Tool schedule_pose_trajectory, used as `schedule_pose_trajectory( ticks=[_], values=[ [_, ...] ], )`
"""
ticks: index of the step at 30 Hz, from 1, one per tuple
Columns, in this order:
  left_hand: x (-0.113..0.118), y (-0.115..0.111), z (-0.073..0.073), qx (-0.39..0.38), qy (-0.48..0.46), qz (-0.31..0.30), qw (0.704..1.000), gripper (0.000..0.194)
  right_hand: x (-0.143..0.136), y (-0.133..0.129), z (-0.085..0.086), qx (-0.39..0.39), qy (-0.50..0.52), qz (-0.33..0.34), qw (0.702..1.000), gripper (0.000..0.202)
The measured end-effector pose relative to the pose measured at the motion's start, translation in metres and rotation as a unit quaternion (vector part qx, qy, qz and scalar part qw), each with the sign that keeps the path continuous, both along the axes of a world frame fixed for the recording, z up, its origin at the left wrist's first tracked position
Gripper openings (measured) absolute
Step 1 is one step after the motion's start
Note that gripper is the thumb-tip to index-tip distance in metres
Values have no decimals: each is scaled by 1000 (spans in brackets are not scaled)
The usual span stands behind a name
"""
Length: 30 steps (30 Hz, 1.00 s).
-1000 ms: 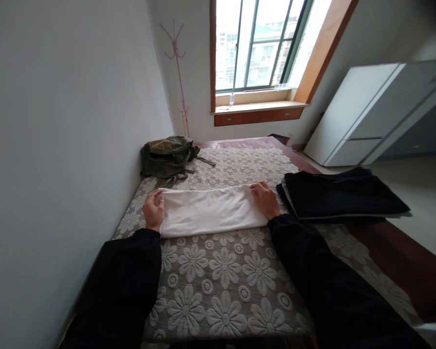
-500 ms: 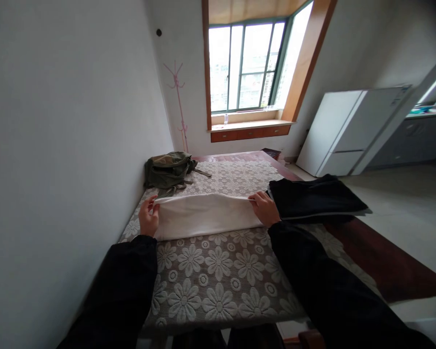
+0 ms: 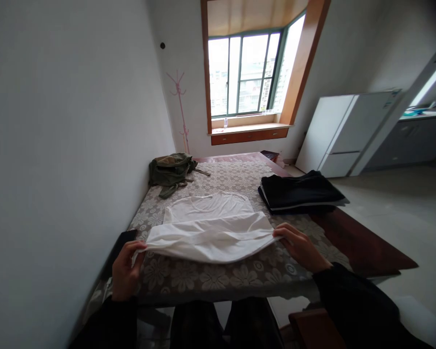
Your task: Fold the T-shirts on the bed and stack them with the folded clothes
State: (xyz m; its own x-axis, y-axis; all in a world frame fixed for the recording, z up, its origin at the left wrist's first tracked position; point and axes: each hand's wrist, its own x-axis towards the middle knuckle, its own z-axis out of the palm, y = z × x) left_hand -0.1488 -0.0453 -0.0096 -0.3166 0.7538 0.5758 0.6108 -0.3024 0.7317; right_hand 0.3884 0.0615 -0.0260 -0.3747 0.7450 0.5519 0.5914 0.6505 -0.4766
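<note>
A white shirt lies on the flower-patterned tablecloth, its neckline on the far side and its lower part folded over toward the middle. My left hand pinches the near left corner of the fold. At the near right corner, my right hand grips the fabric between thumb and fingers. The near edge of the shirt sags a little between the two hands. Just beyond my left hand is a flat black object, partly hidden by that hand.
A stack of dark folded clothes sits to the right on the table. At the far left, a green backpack rests against the wall. Bare reddish tabletop shows on the right. Beyond stand a pink coat rack and a white fridge.
Both hands have moved nearer to me and apart, drawing the folded edge along. The shirt's neckline now shows behind the fold, and the black object at left has come into view.
</note>
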Motion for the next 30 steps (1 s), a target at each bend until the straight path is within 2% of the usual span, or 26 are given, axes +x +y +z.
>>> schedule_pose_trajectory(
  ticks=[4, 9, 15, 17, 18, 20, 22, 23, 25, 27, 30],
  values=[
    [1, -46, -10, -55, 29, -16, 998, 15, 13, -38, -17, -24, -22, 21, 999, 17],
    [-5, -70, -18, -92, 45, -19, 995, 19, 19, -64, -28, -34, -20, 15, 999, 19],
    [-8, -68, -22, -115, 81, 8, 990, 9, 22, -69, -34, -34, -17, -14, 999, 18],
    [-6, -66, -26, -135, 113, -5, 984, 26, 22, -70, -36, -33, -39, -24, 998, 19],
    [-5, -66, -28, -140, 130, -20, 981, 38, 21, -71, -37, -30, -51, -29, 998, 22],
    [-5, -65, -33, -142, 160, -54, 975, 52, 18, -72, -37, -29, -71, -37, 996, 41],
    [-6, -64, -36, -143, 180, -74, 970, 49, 16, -72, -36, -34, -81, -39, 995, 59],
    [-8, -63, -37, -145, 184, -79, 969, 41, 15, -71, -36, -37, -85, -38, 995, 60],
    [-12, -61, -37, -147, 185, -81, 968, 28, 16, -68, -37, -43, -88, -34, 995, 46],
    [-15, -59, -36, -151, 176, -72, 970, 22, 19, -64, -39, -48, -83, -34, 995, 27],
    [-17, -55, -34, -154, 147, -51, 976, 22, 23, -60, -42, -53, -49, -43, 996, 24]
  ],
)
